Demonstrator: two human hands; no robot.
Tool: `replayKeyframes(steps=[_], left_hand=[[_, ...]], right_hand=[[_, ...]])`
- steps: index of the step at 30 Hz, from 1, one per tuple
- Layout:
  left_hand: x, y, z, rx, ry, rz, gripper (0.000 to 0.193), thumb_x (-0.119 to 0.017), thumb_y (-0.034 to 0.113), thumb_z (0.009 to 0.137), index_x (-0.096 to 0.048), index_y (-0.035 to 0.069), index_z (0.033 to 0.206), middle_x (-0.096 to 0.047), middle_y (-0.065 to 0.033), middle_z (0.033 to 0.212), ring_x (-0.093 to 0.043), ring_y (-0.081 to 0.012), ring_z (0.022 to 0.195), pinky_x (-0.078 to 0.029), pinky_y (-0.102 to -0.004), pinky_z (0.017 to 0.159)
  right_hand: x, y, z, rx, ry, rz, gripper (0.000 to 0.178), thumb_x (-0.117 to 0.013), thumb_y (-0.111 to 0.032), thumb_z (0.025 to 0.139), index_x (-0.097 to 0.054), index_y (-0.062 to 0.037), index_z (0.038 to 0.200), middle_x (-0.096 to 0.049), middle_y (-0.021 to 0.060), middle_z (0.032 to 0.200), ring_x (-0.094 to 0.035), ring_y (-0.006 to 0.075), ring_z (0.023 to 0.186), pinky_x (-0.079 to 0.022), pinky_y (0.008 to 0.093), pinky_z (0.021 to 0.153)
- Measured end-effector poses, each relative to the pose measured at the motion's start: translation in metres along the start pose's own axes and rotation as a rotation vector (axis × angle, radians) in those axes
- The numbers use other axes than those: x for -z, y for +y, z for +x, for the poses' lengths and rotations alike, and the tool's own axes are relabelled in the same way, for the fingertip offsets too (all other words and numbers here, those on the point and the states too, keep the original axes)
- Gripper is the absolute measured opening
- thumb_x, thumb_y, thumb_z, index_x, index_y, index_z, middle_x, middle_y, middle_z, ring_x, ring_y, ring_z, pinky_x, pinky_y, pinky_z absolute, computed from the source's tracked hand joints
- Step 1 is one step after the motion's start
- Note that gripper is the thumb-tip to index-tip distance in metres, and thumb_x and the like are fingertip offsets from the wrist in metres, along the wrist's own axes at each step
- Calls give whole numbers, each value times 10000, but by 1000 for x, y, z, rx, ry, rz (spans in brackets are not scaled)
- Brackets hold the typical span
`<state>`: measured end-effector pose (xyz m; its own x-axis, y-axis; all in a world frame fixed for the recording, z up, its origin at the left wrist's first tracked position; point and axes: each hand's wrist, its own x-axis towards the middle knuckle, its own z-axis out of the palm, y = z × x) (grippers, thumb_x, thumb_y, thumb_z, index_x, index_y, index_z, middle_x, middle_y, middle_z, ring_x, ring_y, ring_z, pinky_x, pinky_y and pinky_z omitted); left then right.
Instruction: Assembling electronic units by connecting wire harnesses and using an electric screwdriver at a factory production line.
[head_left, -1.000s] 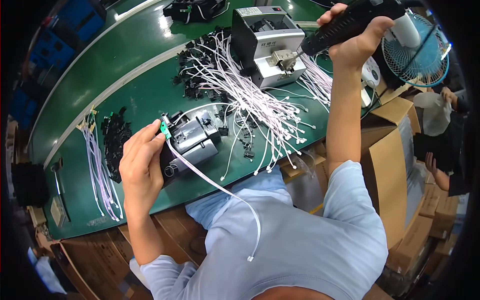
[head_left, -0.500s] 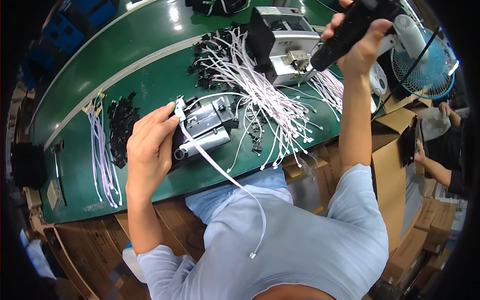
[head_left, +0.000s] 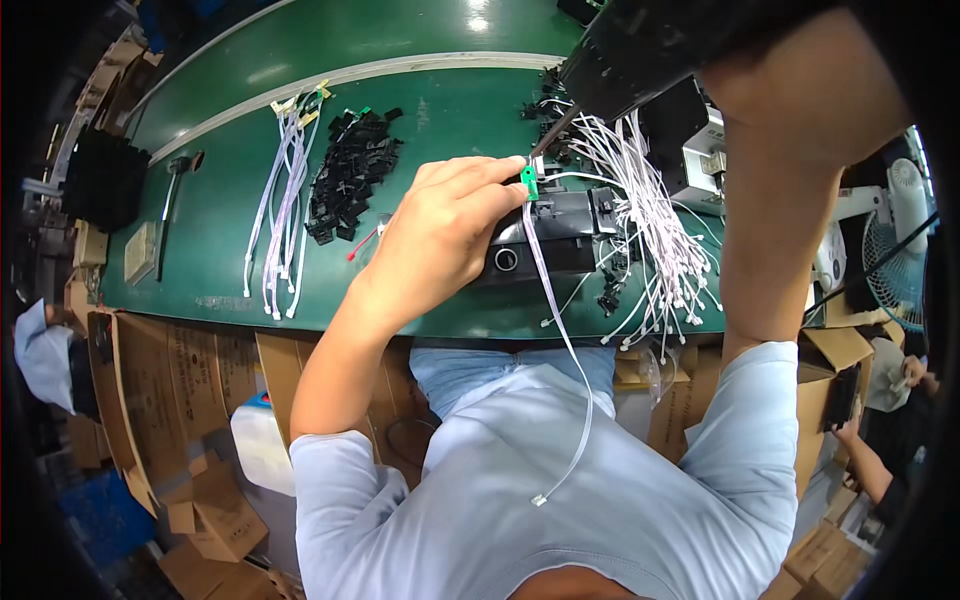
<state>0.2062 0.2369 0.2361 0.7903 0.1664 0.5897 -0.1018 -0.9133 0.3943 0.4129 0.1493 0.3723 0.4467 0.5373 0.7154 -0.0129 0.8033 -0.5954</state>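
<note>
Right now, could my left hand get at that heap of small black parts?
Probably yes: the black heap lies left of your left hand with nothing tall between, though it holds the green board.

The person's two bare hands, left hand (head_left: 440, 225) and right hand (head_left: 800, 85); one black power screwdriver (head_left: 640, 60); one small green circuit board (head_left: 530, 185) with one thin white cable (head_left: 537, 245); one black plastic fixture (head_left: 570, 215); two bunches of white cables (head_left: 655, 200), strands too many to count; at least two heaps of small black plastic pieces (head_left: 355, 170), likewise uncountable; one white fan (head_left: 908, 200); one white plastic jug (head_left: 265, 450)
</note>
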Motion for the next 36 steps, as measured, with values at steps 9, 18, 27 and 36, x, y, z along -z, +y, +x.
replayKeyframes(steps=[9,18,27,36], left_hand=[[0,-4,0,-18,-7,26,274,-624,-56,726,-645,20,988,-645,-131,1123,-598,-299,1052,-439,-396,901],[-1,-5,0,-13,-7,15,272,-626,-51,723,-646,20,985,-643,-133,1122,-597,-294,1053,-438,-396,897],[-1,-5,0,-9,-1,18,268,-633,-42,722,-647,20,982,-648,-137,1111,-598,-303,1049,-442,-402,900],[0,-7,1,1,-13,32,270,-624,-36,720,-661,25,981,-649,-140,1119,-600,-302,1053,-444,-401,903]], right_hand=[[10,10,-4,17,-128,44,878,-329,-782,817,-528,16,1122,-564,69,723,-589,188,595,-496,302,539],[31,15,-6,52,-245,96,947,-321,-826,774,-517,16,1161,-569,78,784,-592,205,675,-492,321,617],[59,7,-5,89,-372,142,1021,-312,-869,732,-507,17,1201,-574,87,846,-595,221,755,-489,340,694],[46,6,-26,130,-446,184,1067,-313,-895,705,-496,16,1230,-579,95,893,-597,232,804,-490,357,740]])
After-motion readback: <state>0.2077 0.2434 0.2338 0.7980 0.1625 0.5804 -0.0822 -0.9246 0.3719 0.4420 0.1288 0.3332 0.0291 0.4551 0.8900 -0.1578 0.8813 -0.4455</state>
